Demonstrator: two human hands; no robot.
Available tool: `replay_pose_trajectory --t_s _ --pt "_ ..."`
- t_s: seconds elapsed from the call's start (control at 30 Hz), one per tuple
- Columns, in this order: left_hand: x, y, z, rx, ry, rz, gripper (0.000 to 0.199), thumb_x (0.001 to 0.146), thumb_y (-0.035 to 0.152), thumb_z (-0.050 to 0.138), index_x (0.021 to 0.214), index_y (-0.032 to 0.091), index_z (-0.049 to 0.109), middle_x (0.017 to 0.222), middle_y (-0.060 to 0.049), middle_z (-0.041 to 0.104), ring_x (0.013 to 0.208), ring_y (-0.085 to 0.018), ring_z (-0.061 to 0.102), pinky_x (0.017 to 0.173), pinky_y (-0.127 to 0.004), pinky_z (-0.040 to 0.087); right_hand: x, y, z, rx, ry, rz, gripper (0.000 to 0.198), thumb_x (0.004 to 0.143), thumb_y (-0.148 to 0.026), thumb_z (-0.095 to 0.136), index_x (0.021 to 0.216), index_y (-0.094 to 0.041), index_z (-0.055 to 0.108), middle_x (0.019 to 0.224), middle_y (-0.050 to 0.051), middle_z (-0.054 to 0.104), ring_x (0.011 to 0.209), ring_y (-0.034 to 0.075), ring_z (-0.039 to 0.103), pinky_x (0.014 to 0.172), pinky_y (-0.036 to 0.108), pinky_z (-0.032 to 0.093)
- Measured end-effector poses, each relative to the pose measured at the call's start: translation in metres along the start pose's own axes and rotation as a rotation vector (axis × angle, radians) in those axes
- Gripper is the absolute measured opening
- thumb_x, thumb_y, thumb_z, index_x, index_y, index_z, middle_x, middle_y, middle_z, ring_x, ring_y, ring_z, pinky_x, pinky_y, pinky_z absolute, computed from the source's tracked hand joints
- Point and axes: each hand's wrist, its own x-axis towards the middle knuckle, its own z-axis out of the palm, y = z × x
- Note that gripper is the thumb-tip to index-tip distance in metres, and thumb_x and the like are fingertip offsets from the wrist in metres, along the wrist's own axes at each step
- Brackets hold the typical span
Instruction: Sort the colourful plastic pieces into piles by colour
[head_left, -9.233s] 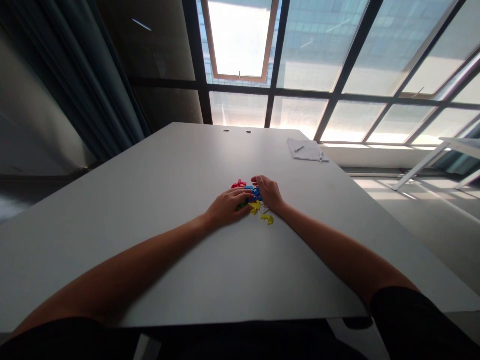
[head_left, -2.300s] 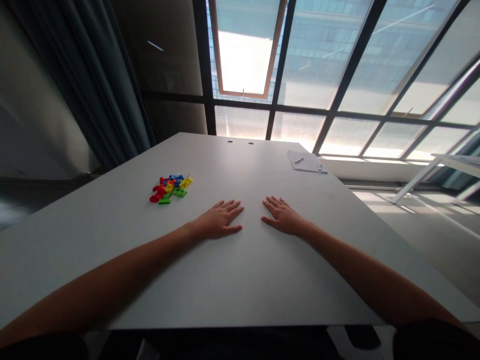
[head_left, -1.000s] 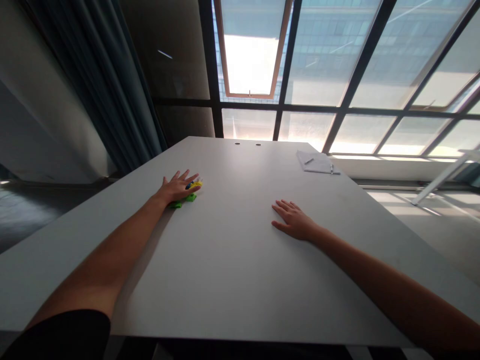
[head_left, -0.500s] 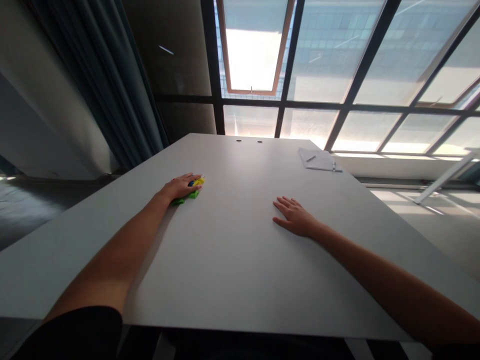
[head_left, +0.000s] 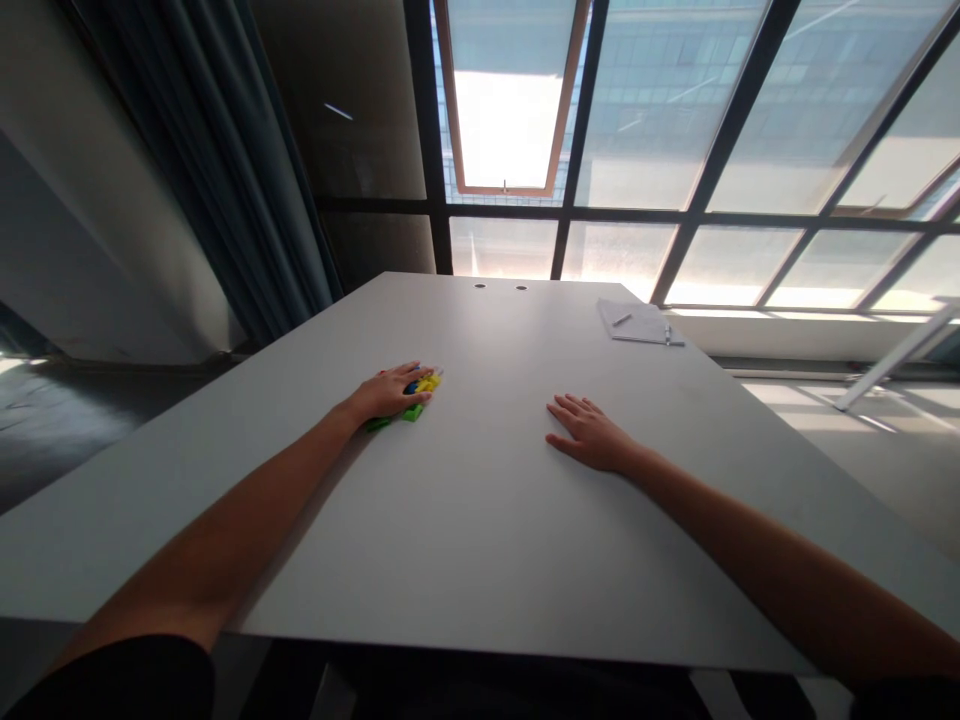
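Observation:
My left hand [head_left: 386, 395] lies palm down with fingers stretched out over a small cluster of coloured pieces. A yellow piece [head_left: 428, 384] pokes out past the fingertips, and a green piece [head_left: 413, 413] shows below the thumb. Bits of blue, red and something clear peek out too; the palm covers the rest, and their exact kind is too small to tell. Flat on the white tabletop to the right rests my right hand [head_left: 589, 432], its fingers spread and nothing in it.
Sheets of paper [head_left: 637, 322] with pens lie at the far right of the white table [head_left: 480, 540]. Two round holes are near its far edge. Behind stand large windows, with a dark blue curtain [head_left: 217, 160] at left and a white metal leg [head_left: 892, 360] at right.
My left hand has slid to the right and slightly nearer, and the coloured pieces moved along under it. My right hand has stayed in place.

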Motion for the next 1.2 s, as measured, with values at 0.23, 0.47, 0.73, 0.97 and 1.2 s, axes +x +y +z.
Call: replay_pose_trajectory --t_s 0.23,0.47,0.73,0.97,1.2 --pt "-0.013 0.103 0.009 -0.047 -0.104 0.279 0.083 0.102 0.080 0.047 0.174 0.041 0.040 0.185 -0.003 0.029 0.163 -0.037 0.040 0.130 -0.049 0.036 0.003 0.001 0.004 0.065 0.067 -0.018 0.080 0.111 -0.071 0.043 0.172 -0.019 0.046 0.176 0.019 0.043 0.166 0.039 0.037 0.136 0.062 0.029" --pt "-0.052 0.191 0.019 -0.103 -0.132 0.576 0.075 0.105 0.077 0.054 0.173 0.046 0.040 0.185 -0.004 0.029 0.164 -0.041 0.038 0.134 -0.062 0.026 0.004 0.012 0.013 0.216 0.267 -0.072 0.064 0.116 -0.058 0.041 0.166 -0.019 0.051 0.161 0.020 0.062 0.150 0.034 0.059 0.126 0.059 0.046" --pt "-0.064 0.211 0.025 -0.180 -0.087 0.668 0.066 0.108 0.069 0.056 0.169 0.043 0.050 0.180 -0.006 0.040 0.165 -0.043 0.037 0.134 -0.068 0.028 0.006 0.015 0.018 0.234 0.355 -0.112 0.053 0.117 -0.051 0.040 0.154 -0.021 0.063 0.149 0.017 0.072 0.139 0.032 0.068 0.120 0.056 0.053" --pt "-0.060 0.210 0.026 -0.446 0.049 0.693 0.050 0.111 0.059 0.057 0.149 0.030 0.072 0.158 -0.009 0.067 0.157 -0.036 0.051 0.132 -0.059 0.036 0.004 0.009 0.010 0.202 0.344 -0.138 0.047 0.116 -0.047 0.048 0.150 -0.022 0.067 0.142 0.017 0.076 0.134 0.032 0.071 0.116 0.054 0.056" --pt "-0.053 0.173 -0.029 -0.466 0.031 0.506 0.054 0.110 0.064 0.051 0.144 0.028 0.074 0.143 -0.012 0.075 0.125 -0.031 0.072 0.108 -0.046 0.058 0.002 0.004 0.005 0.200 0.308 -0.134 0.044 0.115 -0.045 0.051 0.148 -0.021 0.069 0.141 0.017 0.076 0.134 0.032 0.071 0.115 0.052 0.056"
